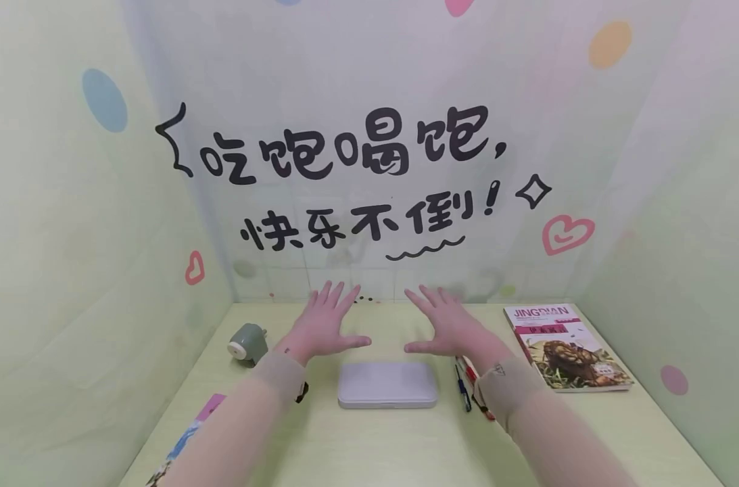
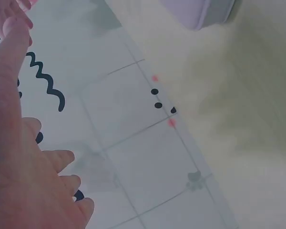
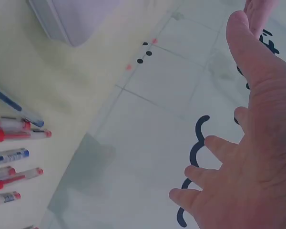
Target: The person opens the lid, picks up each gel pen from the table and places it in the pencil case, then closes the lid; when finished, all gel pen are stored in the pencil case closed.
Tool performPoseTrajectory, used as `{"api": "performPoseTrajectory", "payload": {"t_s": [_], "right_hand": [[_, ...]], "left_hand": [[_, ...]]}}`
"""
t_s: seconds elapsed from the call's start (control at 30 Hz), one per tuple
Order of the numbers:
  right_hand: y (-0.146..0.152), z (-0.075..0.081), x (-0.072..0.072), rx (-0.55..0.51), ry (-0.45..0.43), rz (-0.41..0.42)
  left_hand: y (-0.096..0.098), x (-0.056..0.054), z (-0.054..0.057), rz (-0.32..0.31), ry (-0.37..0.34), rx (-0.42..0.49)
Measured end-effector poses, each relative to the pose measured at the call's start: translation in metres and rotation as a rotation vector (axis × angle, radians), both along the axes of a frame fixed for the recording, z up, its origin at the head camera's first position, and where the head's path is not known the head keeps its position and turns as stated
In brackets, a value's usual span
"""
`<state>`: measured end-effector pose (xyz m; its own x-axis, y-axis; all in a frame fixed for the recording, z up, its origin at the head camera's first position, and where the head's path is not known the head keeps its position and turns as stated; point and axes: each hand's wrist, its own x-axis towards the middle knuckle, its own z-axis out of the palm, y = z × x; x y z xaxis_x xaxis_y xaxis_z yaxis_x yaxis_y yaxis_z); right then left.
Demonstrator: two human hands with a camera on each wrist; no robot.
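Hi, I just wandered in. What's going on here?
A person has both arms stretched out over a table. The left hand and right hand are spread open, and neither is holding anything. A closed, pale purple case lies between the forearms. Some pens lie to its right, partly hidden by the right arm, and a magazine lies farther right. A grey-green gadget sits on the left.

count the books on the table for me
2, in the head view: a JINGDIAN book right of the right hand, and what looks like a second book at the near left, partly covered by the left sleeve. Others could be hidden behind that sleeve.
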<state>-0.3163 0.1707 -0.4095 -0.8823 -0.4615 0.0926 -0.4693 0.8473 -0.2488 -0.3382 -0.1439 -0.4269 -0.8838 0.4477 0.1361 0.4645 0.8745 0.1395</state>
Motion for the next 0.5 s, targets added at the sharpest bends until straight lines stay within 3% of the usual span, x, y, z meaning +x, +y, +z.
{"api": "performPoseTrajectory", "payload": {"t_s": [0.3,0.5], "right_hand": [[-0.012,-0.043,0.020,-0.165,-0.088,0.053],[-0.021,-0.071,0.035,-0.208,-0.118,0.080]], "left_hand": [[0.003,0.019,-0.044,0.027,-0.113,0.178],[0.004,0.034,-0.070,0.060,-0.180,0.248]]}}
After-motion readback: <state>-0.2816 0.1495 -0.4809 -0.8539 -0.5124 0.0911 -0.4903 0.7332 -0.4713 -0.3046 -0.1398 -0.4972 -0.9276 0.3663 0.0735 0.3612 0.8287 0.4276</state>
